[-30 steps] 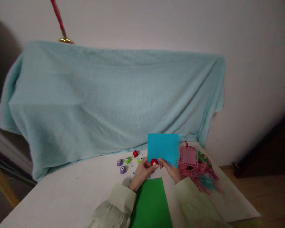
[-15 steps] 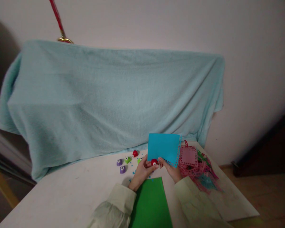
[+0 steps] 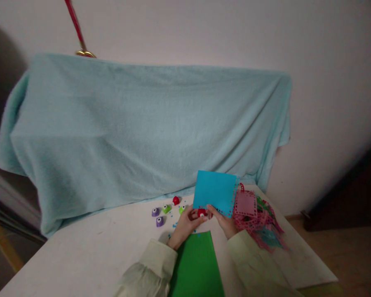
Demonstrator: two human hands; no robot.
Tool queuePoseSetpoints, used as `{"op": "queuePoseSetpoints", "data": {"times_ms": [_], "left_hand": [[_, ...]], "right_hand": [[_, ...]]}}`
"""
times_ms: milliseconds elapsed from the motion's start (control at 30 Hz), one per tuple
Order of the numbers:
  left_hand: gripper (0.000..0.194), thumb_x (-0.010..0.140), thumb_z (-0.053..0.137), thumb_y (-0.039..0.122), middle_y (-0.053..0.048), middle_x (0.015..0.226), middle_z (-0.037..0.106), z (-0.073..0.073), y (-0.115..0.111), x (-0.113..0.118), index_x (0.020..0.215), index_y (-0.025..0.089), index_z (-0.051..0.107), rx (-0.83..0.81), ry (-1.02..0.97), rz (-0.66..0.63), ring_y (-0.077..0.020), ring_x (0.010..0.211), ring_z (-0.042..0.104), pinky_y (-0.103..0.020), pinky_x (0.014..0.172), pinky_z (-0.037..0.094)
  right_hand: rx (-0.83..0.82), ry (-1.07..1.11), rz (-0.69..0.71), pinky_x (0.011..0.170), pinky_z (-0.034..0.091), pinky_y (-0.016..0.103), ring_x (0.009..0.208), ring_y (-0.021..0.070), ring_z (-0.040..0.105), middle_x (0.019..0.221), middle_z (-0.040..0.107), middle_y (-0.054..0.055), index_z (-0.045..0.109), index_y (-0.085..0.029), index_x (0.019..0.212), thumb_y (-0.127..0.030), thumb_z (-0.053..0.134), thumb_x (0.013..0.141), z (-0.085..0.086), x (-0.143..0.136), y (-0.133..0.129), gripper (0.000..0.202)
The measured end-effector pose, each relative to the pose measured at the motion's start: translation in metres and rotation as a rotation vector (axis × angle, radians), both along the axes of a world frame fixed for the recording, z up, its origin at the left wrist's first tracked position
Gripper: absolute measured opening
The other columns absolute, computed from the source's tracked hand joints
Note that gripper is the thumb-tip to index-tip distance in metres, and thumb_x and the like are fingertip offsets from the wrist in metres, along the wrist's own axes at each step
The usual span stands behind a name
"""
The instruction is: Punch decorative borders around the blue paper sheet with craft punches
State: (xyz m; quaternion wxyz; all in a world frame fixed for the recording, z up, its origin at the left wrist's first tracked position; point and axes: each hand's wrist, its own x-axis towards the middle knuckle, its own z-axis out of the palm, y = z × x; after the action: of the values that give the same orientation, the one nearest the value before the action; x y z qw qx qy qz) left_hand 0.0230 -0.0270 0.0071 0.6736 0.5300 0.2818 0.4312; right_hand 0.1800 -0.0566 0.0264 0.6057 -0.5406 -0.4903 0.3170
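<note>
Pinched in my left hand is a red punch, set at the lower edge of a blue sheet. My right hand grips that sheet near its lower edge, with the thumb on top. Small holes run along the sheet's right edge and part of its lower edge. A green sheet lies on the table below both hands. Left of my left hand are purple punches, green punches and another red punch, with small blue bits scattered near them.
At the right, a pink punched square rests on a heap of pink, green and blue paper strips. A light blue cloth hangs behind the white table.
The blue sheet has shifted slightly to the right and tilted clockwise. The red punch in my left hand has moved slightly right and down.
</note>
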Motion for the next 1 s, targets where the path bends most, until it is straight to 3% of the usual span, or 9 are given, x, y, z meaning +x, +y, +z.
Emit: {"op": "queuePoseSetpoints", "data": {"times_ms": [267, 400, 500, 667, 833, 1000], "left_hand": [[0.040, 0.064, 0.077, 0.033, -0.009, 0.098, 0.068, 0.003, -0.002, 0.000, 0.097, 0.017, 0.062, 0.080, 0.042, -0.009, -0.0207, 0.091, 0.064, -0.031, 0.082, 0.048], [0.034, 0.077, 0.063, 0.037, -0.004, 0.088, 0.065, 0.004, -0.002, -0.001, 0.106, 0.020, 0.058, 0.083, 0.009, -0.034, -0.0163, 0.072, 0.062, -0.026, 0.062, 0.049], [0.025, 0.083, 0.052, 0.037, 0.000, 0.070, 0.060, 0.003, -0.001, -0.005, 0.098, 0.019, 0.059, 0.108, 0.083, 0.003, -0.0123, 0.054, 0.052, -0.022, 0.048, 0.039], [0.016, 0.080, 0.059, 0.034, 0.000, 0.074, 0.061, 0.009, -0.002, -0.008, 0.083, 0.019, 0.063, 0.370, 0.288, 0.249, -0.0139, 0.068, 0.053, -0.023, 0.064, 0.040], [0.020, 0.079, 0.061, 0.037, 0.001, 0.066, 0.060, 0.011, -0.002, -0.009, 0.074, 0.018, 0.064, 0.411, 0.357, 0.303, -0.0135, 0.062, 0.051, -0.022, 0.061, 0.039], [0.019, 0.083, 0.057, 0.034, 0.000, 0.070, 0.061, 0.011, -0.001, -0.012, 0.079, 0.017, 0.066, 0.494, 0.370, 0.341, -0.0139, 0.066, 0.053, -0.023, 0.066, 0.040]], "right_hand": [[-0.019, 0.034, 0.058, 0.073, 0.045, 0.034, 0.061, 0.0201, 0.061, 0.059, 0.065, 0.002, 0.058, -0.023, 0.049, -0.050, 0.063, 0.075, 0.001, 0.003, 0.001, 0.038], [-0.016, 0.017, 0.053, 0.074, 0.045, 0.033, 0.062, 0.0194, 0.061, 0.060, 0.065, 0.002, 0.060, -0.021, 0.055, -0.049, 0.063, 0.076, -0.005, 0.006, 0.004, 0.035], [-0.033, 0.040, 0.094, 0.070, 0.047, 0.031, 0.061, 0.0190, 0.060, 0.059, 0.064, 0.002, 0.060, -0.020, 0.057, -0.048, 0.061, 0.078, -0.005, 0.006, 0.004, 0.035], [-0.034, 0.132, 0.177, 0.059, 0.047, 0.030, 0.056, 0.0184, 0.058, 0.060, 0.063, 0.001, 0.058, -0.021, 0.058, -0.047, 0.063, 0.076, 0.000, 0.001, 0.002, 0.032], [-0.012, 0.162, 0.221, 0.058, 0.046, 0.030, 0.055, 0.0182, 0.057, 0.060, 0.063, 0.002, 0.059, -0.020, 0.057, -0.045, 0.065, 0.075, 0.002, -0.001, 0.000, 0.031], [-0.026, 0.146, 0.238, 0.060, 0.045, 0.031, 0.055, 0.0183, 0.056, 0.059, 0.063, 0.002, 0.060, -0.020, 0.057, -0.042, 0.064, 0.078, -0.001, 0.001, 0.001, 0.030]]}}
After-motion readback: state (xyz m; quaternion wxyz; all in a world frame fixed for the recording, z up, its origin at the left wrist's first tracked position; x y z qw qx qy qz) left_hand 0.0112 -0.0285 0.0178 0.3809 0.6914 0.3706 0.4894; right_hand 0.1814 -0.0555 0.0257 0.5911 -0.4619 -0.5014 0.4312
